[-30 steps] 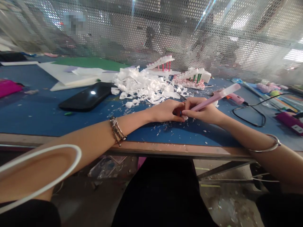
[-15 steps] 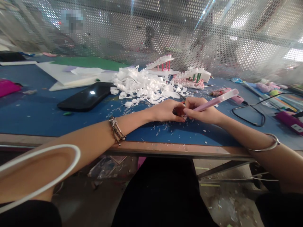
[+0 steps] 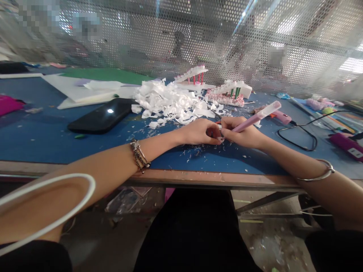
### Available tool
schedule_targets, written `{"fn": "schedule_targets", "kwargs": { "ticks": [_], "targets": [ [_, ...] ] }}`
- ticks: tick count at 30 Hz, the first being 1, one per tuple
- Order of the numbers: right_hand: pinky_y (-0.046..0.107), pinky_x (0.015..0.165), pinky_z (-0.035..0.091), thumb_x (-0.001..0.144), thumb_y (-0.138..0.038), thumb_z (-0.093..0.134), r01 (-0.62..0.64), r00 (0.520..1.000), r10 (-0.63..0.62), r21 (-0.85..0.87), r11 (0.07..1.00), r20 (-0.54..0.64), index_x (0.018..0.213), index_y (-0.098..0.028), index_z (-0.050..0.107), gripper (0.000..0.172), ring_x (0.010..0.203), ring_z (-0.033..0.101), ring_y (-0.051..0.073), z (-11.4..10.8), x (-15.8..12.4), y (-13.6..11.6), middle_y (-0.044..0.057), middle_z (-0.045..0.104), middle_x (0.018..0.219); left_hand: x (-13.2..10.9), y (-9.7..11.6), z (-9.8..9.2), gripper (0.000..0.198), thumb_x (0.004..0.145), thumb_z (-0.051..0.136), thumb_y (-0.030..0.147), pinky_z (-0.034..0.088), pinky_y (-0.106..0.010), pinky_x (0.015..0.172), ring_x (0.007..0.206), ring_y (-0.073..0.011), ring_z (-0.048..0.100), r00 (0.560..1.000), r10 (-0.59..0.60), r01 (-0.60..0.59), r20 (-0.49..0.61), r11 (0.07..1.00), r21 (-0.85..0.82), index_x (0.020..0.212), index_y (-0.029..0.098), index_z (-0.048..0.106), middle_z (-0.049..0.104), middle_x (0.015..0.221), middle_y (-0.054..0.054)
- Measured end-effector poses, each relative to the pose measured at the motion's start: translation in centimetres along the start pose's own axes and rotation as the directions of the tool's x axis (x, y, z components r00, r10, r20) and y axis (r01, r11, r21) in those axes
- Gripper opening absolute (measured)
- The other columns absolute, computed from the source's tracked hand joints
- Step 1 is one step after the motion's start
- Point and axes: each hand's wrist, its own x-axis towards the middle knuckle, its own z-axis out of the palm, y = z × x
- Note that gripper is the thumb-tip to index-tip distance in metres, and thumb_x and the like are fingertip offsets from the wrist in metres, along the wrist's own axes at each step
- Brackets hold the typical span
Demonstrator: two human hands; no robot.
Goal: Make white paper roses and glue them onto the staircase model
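Observation:
My right hand point(image 3: 242, 133) is wrapped round a slim pink tool point(image 3: 255, 118) with a pale, translucent back end. Its long handle slants up to the right; its tip is hidden in my fingers. Against it, my left hand point(image 3: 200, 132) curls thumb and fingers into a ring, pinching a small whitish piece point(image 3: 220, 139) at the fingertips. What that piece is, I cannot make out. Tiny white shavings point(image 3: 195, 151) lie on the blue tabletop point(image 3: 172, 160) beneath both hands.
Beyond my hands is a heap of torn white scraps point(image 3: 172, 102). Behind it stand two small stair-like models point(image 3: 195, 73). A black phone point(image 3: 102, 117) lies left. At right are a pink glue gun point(image 3: 280, 117), its black cable point(image 3: 299, 141) and a purple power strip point(image 3: 346, 145).
The pink tool's back end has tipped slightly down and leftward, still in my right hand. My left fingers have shifted a little around the small piece.

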Motion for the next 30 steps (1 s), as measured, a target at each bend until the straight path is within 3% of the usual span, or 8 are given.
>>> {"fn": "schedule_targets", "kwargs": {
  "ticks": [5, 15, 30],
  "targets": [
    [0.021, 0.049, 0.028, 0.083, -0.026, 0.049, 0.041, 0.999, -0.041, -0.015, 0.999, 0.004, 0.063, -0.017, 0.042, 0.023, 0.053, 0.038, 0.005, 0.01, -0.02, 0.14, -0.004, 0.043, 0.057, 0.06, -0.01, -0.06, 0.03, 0.07, 0.065, 0.044, 0.035, -0.022, 0.058, 0.061, -0.0093, 0.05, 1.0, -0.012, 0.012, 0.013, 1.0, -0.006, 0.071, 0.015, 0.059, 0.057, 0.068, 0.001],
    [0.02, 0.05, 0.027, 0.083, -0.022, 0.05, 0.127, 0.991, -0.125, -0.036, 0.991, 0.037, 0.063, -0.017, 0.04, 0.023, 0.052, 0.034, 0.005, 0.03, -0.01, 0.18, -0.006, 0.039, 0.057, -0.01, 0.16, -0.09, 0.029, 0.072, 0.064, 0.042, 0.034, -0.022, 0.056, 0.059, -0.0088, 0.047, 1.0, -0.005, 0.005, 0.019, 1.0, 0.008, 0.074, 0.013, 0.059, 0.054, 0.067, 0.001],
    [0.019, 0.05, 0.028, 0.083, -0.022, 0.05, 0.122, 0.991, -0.12, -0.033, 0.992, 0.057, 0.064, -0.017, 0.042, 0.022, 0.052, 0.036, 0.004, 0.03, 0.08, 0.03, -0.005, 0.041, 0.057, 0.07, 0.11, 0.03, 0.028, 0.071, 0.063, 0.041, 0.033, -0.023, 0.056, 0.06, -0.0096, 0.047, 1.0, -0.004, 0.004, 0.016, 1.0, -0.005, 0.072, 0.014, 0.057, 0.053, 0.066, 0.001]
  ]
}}
